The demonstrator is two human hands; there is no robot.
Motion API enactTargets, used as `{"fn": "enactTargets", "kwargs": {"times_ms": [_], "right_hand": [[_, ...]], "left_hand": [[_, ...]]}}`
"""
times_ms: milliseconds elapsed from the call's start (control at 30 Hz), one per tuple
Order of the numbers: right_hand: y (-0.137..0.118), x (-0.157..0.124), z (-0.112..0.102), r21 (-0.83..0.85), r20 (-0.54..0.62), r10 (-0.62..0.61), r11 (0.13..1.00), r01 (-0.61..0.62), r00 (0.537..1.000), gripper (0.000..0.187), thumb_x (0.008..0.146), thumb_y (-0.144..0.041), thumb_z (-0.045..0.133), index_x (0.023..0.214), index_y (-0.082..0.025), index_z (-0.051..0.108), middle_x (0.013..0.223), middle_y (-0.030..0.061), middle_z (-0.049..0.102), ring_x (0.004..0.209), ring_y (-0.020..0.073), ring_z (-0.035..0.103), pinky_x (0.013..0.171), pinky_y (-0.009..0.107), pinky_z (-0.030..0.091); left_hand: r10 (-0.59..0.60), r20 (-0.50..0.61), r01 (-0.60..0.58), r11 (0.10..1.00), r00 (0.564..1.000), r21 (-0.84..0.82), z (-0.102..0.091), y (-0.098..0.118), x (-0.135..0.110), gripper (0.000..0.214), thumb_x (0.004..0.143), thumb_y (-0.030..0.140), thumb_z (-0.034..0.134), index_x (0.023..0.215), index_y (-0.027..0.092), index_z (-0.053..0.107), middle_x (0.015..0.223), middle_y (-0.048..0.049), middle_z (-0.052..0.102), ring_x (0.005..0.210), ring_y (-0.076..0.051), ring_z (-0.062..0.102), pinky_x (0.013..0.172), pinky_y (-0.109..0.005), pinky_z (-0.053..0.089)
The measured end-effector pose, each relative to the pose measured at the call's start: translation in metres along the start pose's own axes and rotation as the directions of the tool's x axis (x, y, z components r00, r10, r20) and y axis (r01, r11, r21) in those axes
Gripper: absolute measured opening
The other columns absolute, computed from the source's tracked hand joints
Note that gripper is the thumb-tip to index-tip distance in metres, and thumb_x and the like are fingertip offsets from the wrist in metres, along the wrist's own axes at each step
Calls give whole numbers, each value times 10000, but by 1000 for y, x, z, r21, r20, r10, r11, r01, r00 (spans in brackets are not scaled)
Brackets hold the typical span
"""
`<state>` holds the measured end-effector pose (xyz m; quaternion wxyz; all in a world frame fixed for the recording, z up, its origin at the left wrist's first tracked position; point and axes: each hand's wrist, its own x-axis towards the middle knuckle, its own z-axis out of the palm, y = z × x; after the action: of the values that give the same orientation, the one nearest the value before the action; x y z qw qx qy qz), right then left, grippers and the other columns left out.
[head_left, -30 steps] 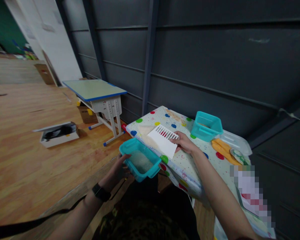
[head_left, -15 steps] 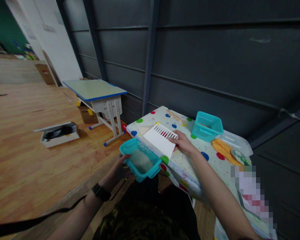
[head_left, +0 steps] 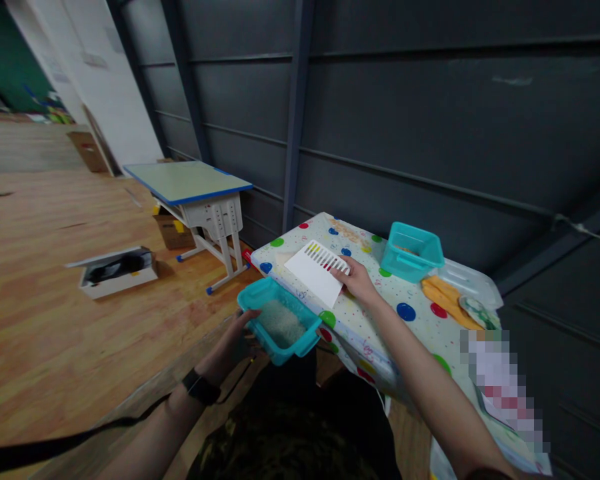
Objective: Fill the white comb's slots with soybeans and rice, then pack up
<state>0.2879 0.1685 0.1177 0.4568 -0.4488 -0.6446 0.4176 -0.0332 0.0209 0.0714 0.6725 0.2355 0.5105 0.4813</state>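
My left hand grips the left side of a teal plastic box, its thumb over the rim. Pale whitish grains lie inside the box, which is tilted at the table's front edge. My right hand is closed on the slotted end of a flat white scraper-like plate. The plate is just above or on the spotted tablecloth, beyond the box; I cannot tell whether it touches. A patch of tan grains is spread at the table's far side.
A second teal box with some tan contents stands at the back right. Beside it are a clear lid and an orange cloth. A desk and an open white carton are to the left. A dark panelled wall borders the table.
My right hand has moved the white plate slightly away from the box, up the table. Fewer grains show along the table edge by the box. My left hand and the box stay nearly still.
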Motion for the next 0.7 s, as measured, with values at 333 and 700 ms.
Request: {"fn": "enactTargets", "kwargs": {"times_ms": [333,700], "right_hand": [[3,0,10,9,-20,-21,1000,22,1000,591,776,-647,876,1147,-204,753,906,62,789,721,241,695,581,350,587],[7,-3,24,53,-36,13,999,-11,999,623,781,-668,860,1182,-213,718,894,59,782,668,230,674,513,330,553]], "left_hand": [[-22,-9,22,1000,1000,-12,-10,-9,15,690,810,499,918,1346,274,546,949,-35,693,776,-295,783,696,-452,671],[-39,-41,39,999,998,-7,-10,-12,22,611,862,484,870,1346,262,573,919,-35,685,753,-278,762,659,-423,671]]}}
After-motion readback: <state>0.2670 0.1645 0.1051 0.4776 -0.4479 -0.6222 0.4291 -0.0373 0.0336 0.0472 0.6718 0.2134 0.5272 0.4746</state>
